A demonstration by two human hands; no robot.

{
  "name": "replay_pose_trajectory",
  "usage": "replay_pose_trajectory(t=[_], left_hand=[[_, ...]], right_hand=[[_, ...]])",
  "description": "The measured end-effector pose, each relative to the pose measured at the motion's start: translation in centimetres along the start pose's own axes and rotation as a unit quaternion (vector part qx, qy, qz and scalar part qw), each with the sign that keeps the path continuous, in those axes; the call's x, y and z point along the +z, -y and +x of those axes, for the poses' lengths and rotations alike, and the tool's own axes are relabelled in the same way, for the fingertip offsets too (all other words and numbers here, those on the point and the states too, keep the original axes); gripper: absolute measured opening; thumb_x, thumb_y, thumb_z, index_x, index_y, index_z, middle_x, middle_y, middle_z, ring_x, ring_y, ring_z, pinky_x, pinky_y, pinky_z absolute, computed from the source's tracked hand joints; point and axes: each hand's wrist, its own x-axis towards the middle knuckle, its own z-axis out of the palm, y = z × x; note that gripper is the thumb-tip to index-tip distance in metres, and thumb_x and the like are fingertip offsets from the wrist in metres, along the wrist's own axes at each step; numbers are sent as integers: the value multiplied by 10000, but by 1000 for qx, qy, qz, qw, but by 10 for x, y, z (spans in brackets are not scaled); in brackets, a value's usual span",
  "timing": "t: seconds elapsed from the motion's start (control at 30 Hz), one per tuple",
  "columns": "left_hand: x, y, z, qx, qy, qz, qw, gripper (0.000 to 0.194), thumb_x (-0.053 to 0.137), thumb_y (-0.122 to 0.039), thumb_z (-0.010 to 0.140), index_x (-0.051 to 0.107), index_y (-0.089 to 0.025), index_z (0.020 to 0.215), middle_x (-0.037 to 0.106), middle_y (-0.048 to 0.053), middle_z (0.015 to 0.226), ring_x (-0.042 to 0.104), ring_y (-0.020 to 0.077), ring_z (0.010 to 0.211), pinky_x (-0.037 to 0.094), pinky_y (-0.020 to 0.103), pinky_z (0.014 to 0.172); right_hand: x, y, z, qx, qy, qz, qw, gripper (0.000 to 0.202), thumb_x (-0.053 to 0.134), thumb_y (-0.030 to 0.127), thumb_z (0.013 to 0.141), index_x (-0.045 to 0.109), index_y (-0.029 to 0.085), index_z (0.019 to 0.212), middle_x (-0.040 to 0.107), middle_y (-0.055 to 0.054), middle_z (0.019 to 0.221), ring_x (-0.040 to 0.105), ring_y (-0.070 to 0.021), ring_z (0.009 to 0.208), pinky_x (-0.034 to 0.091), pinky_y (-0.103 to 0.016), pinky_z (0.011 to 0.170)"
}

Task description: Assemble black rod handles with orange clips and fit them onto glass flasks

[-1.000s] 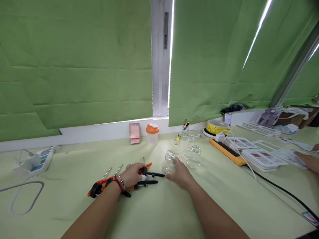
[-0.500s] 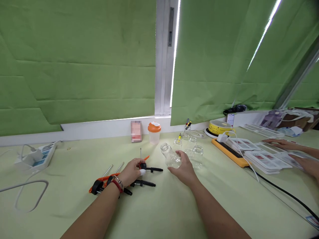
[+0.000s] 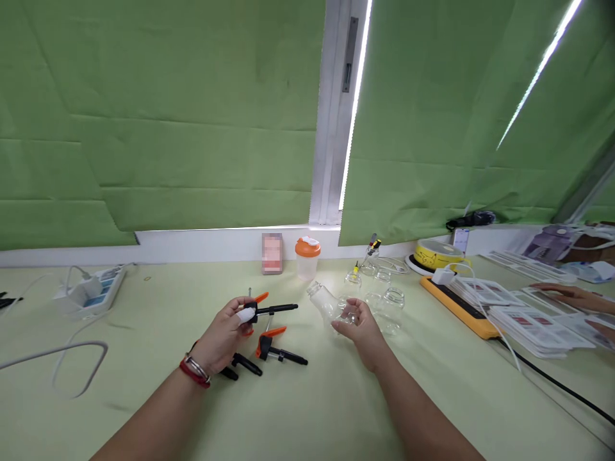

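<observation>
My left hand [image 3: 225, 333], with a white wrap on one finger, is closed on a black-and-orange trigger tool [image 3: 276, 310] with a long black barrel, held up off the table. Another such tool [image 3: 286, 353] lies just in front of it. Black barrels of others [image 3: 247, 363] show below my wrist, partly hidden. My right hand [image 3: 360, 333] grips a clear bottle [image 3: 325, 306] around its lower part. The bottle leans to the left, its open threaded neck toward the upper left. More clear bottles [image 3: 394, 304] stand just behind my right hand.
An orange-lidded cup [image 3: 307, 259] and a pink box-like item [image 3: 272, 255] stand by the wall. A power strip [image 3: 98, 291] is at left. To the right are an orange-and-black bar [image 3: 459, 307], stacked white trays [image 3: 528, 326], a yellow round container [image 3: 437, 254] and another person's hands [image 3: 562, 296].
My left hand has lifted one black-and-orange trigger tool off the table, uncovering another below. My right hand still holds the tilted bottle. The whole view has shifted slightly.
</observation>
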Motion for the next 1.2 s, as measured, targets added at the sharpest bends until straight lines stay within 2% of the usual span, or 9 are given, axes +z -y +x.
replay_pose_trajectory(t=[0.1,0.17,0.33,0.43,0.67,0.9,1.2], left_hand=[[-6,3,-11,-45,-16,-98,994,342,673,-343,719,571,-219,1021,593,19,889,579,129,737,487,289,711],[-7,6,-17,-52,-17,-115,992,370,687,-357,716,569,-222,1039,601,17,870,593,141,755,478,269,679],[-3,13,-23,-8,17,-79,997,334,657,-368,758,570,-232,1050,562,-13,815,526,101,636,393,214,537],[1,16,-25,8,38,-68,997,332,636,-361,783,554,-238,1080,532,-30,773,481,86,581,393,227,555],[10,20,-30,26,69,-23,997,359,605,-380,795,530,-230,1112,577,8,846,523,117,634,444,260,598],[11,22,-31,51,87,0,995,331,582,-356,814,517,-236,1115,557,-20,784,509,110,622,462,257,614],[20,20,-36,42,129,2,991,332,618,-303,800,502,-234,1102,592,31,982,510,112,671,488,278,640]], right_hand=[[0,7,-5,32,59,63,996,574,755,333,589,483,243,1086,525,-37,997,545,-187,851,481,-296,673],[-1,12,-8,48,81,88,992,488,708,343,641,519,247,1081,536,-41,999,545,-181,831,457,-269,621],[-1,18,-13,66,107,102,987,413,655,342,675,578,248,1069,574,-35,953,529,-170,777,397,-238,556],[2,18,-15,73,125,100,985,394,658,343,681,590,243,1056,571,-35,942,516,-162,765,388,-231,552],[10,15,-21,65,146,78,984,416,653,374,695,590,235,1081,585,-56,974,541,-182,798,415,-248,568],[13,14,-24,69,176,109,976,396,685,362,681,605,255,1054,572,-39,985,537,-176,818,428,-271,623],[18,13,-30,36,209,76,974,445,689,385,700,587,251,1113,546,-60,1023,524,-194,865,440,-291,652]])
